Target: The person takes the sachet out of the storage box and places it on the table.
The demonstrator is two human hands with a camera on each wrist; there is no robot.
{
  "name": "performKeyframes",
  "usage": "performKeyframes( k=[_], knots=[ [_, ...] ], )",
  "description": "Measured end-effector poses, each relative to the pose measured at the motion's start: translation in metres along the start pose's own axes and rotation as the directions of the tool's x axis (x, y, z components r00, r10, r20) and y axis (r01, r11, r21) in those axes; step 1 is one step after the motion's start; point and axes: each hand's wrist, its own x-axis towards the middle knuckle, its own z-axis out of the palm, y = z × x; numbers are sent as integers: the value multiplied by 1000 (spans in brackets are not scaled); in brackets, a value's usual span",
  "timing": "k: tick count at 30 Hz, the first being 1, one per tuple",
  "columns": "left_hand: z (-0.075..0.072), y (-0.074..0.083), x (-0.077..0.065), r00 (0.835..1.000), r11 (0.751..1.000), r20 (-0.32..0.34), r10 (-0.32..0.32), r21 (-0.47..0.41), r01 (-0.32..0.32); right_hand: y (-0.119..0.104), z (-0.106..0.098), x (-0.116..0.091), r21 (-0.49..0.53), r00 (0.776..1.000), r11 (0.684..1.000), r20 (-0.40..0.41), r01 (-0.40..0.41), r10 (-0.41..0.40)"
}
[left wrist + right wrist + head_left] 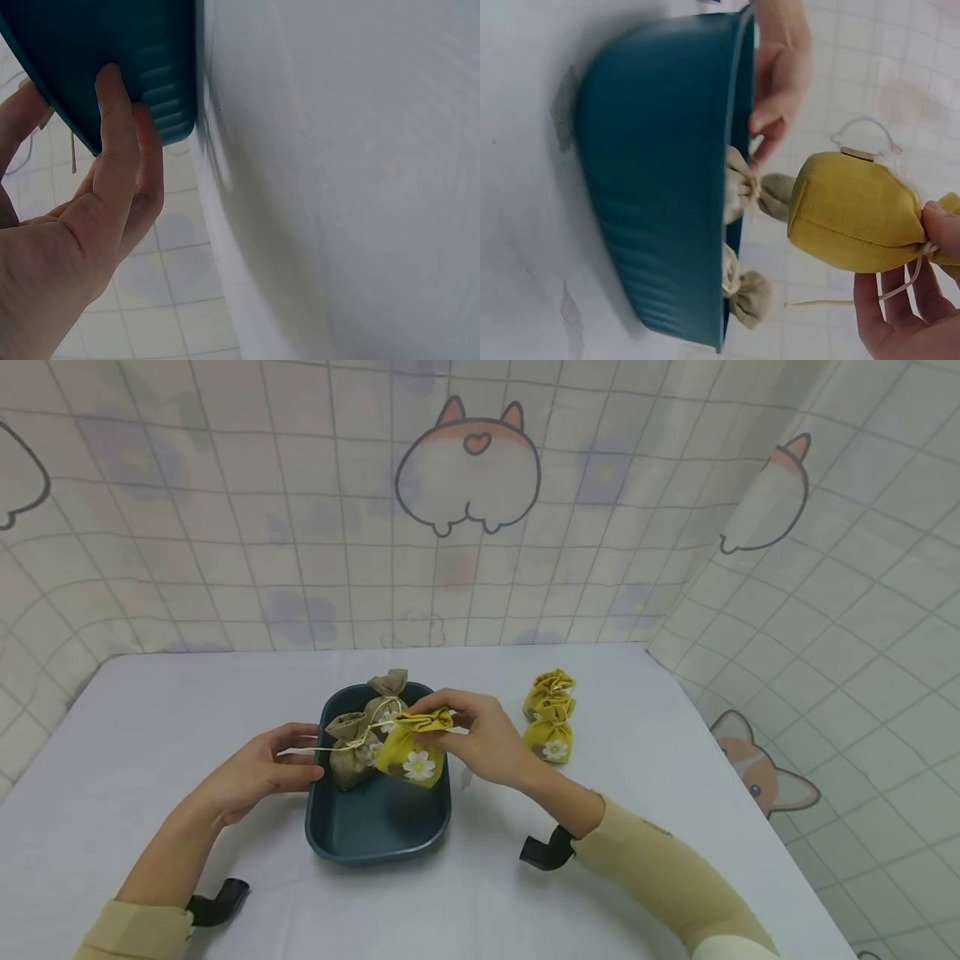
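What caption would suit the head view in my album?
Right grip holds a yellow pouch above the blue tub; two brown pouches sit inside.

White tabletop. Grid-print curtain hangs behind it and along the right: corgi rear mid-back, corgi face low right, faint purple patches.

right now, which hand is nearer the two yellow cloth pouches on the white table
Right. The right hand is left of those pouches, holding a third pouch over the dark blue rectangular bin; the left hand is farther, at the bin's left side.
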Motion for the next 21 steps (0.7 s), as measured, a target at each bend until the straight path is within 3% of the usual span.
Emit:
performKeyframes(
  k=[8,14,21],
  knots=[
    [-2,0,-1,1000,1000,6,4,-10,-4,-8,-25,-9,29,997,999,-75,26,-24],
    [-4,-1,-1,1000,1000,4,5,-19,-4,-8,-41,-22,22,993,1000,-113,-21,24],
    [-3,-1,-2,1000,999,14,16,-32,-16,4,-54,-40,-64,980,990,-163,-123,111]
  ],
)
